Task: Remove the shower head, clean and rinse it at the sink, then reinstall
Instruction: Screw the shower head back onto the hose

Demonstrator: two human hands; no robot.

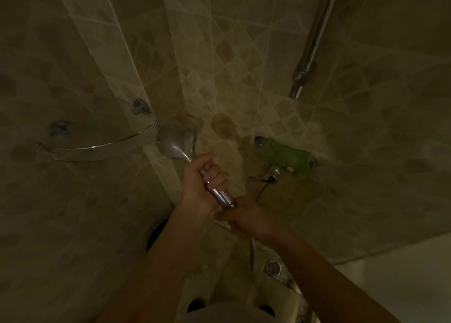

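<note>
At the far left, a curved glass corner shelf [97,149] with a chrome rail is fixed to the tiled wall [73,54] by two small metal brackets. Its right end comes close to the round face of the shower head [177,139], but I cannot tell if they touch. The shower head is chrome and points up and to the left, with the handle going down to the right. The left hand [202,183] is closed around the middle of this handle, the fingers wrapped over it. Just below, the right hand [244,219] is closed at the lower end of the handle, where the hose [252,252] joins; the exact grip there is dark and blurred. The hose hangs down from this hand toward the floor. To the right of the hands, the mixer tap [271,176] sits on the wall, with a green cloth [285,158] covering its body. Above it on the right, a chrome riser rail [314,37] runs up the wall. Low down, a square floor drain [273,267] lies near the hose.
</note>
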